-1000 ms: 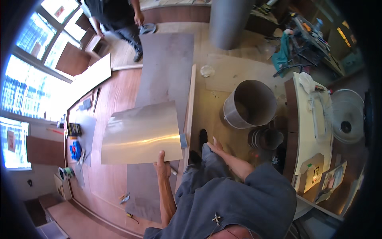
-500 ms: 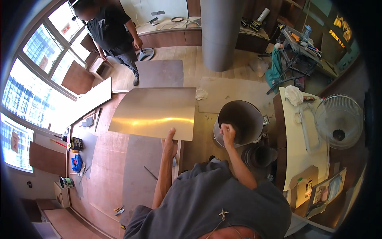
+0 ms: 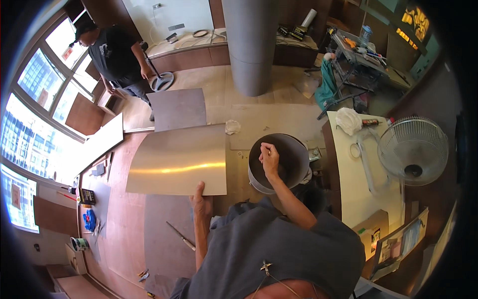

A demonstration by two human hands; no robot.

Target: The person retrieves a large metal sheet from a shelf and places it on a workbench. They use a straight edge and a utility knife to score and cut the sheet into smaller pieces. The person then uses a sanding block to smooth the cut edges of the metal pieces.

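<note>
My left hand (image 3: pixel 199 199) grips the near edge of a thin, gold-coloured metal sheet (image 3: pixel 174 167), with the thumb on top and the fingers hidden beneath. The sheet is slightly bowed, and a bright streak of light crosses it. To the right, my right hand (image 3: pixel 269 158) is over the mouth of a large round grey bin (image 3: pixel 300 169). Its fingers are curled together; whatever they hold, if anything, cannot be made out. On the workbench near my left forearm lies a long thin tool (image 3: pixel 180 235) with a dark blade and pale handle.
A reddish workbench (image 3: pixel 119 219) fills the left side, with a paint tin (image 3: pixel 79 243) and a blue bag (image 3: pixel 89 220). A co-worker (image 3: pixel 117 60) stands at the far left. A grey column (image 3: pixel 250 50) rises ahead. Right are a fan (image 3: pixel 413 150) and a cluttered folding stand (image 3: pixel 356 50).
My right hand has moved farther over the bin's mouth, fingers still curled. My left hand keeps its grip, and the sheet is slightly closer to me. The whole view has shifted.
</note>
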